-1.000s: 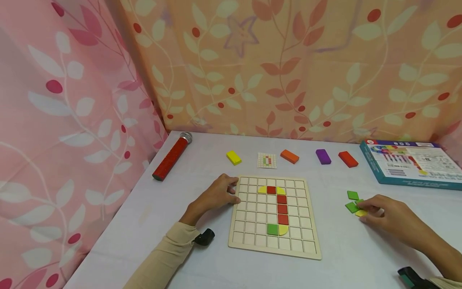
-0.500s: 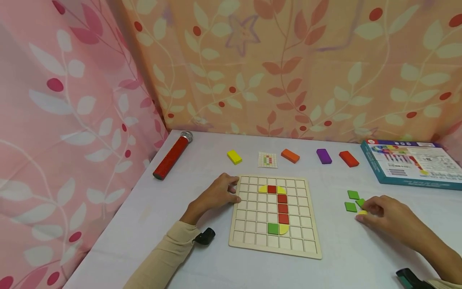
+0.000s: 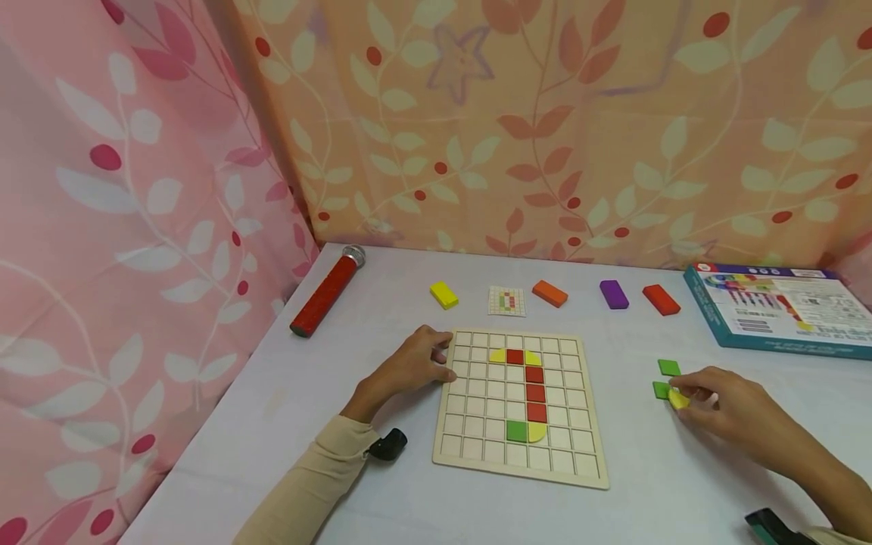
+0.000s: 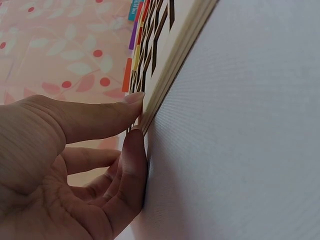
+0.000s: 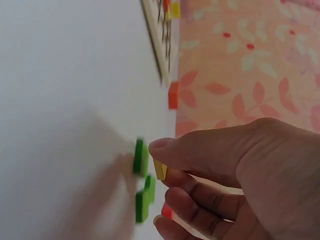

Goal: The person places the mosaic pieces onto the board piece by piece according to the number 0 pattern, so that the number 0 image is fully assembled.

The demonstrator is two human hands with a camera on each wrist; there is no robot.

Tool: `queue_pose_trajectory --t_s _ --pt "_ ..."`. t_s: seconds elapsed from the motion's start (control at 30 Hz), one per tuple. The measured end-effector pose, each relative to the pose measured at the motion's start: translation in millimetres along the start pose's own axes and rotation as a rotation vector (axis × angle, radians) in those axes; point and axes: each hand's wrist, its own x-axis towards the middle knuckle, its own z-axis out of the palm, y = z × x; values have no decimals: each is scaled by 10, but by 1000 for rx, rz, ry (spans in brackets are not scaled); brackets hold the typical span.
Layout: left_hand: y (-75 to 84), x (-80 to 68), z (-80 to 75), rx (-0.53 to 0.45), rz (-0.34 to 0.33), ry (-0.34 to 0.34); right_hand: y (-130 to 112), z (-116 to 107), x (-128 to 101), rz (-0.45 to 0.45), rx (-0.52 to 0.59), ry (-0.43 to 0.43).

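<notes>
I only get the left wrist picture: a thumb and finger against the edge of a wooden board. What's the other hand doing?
Observer: The right hand pinches a small yellow piece beside two green tiles on the table.
Visitor: Anything on the board itself?
Observer: Yes, the grid board carries red, yellow and green tiles in a hooked line.
Visitor: And behind it?
Observer: A small pattern card lies among coloured blocks.

Grid board [image 3: 477,424] beige w/ red, yellow, green tiles; yellow piece [image 3: 678,399]; curtains [image 3: 545,129] pink/orange leaf print.
</notes>
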Motion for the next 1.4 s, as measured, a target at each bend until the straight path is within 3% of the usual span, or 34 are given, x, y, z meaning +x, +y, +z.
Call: queue_pose_trajectory --t_s 0.27,0.53,0.8,0.97,1.4 --pt "25 -7 -5 -1 -9 -1 -635 149 73 -156 47 -11" --pt "20 -5 -4 -4 -5 -6 -1263 379 254 -319 126 -135" --pt "1 -1 1 0 -8 -4 -1718 614 417 -495 117 -209" --pt "-3 5 2 8 -7 -7 -1870 742 454 -545 111 -240" --pt "9 9 -5 9 -7 -12 -1908 824 462 -530 48 -243"
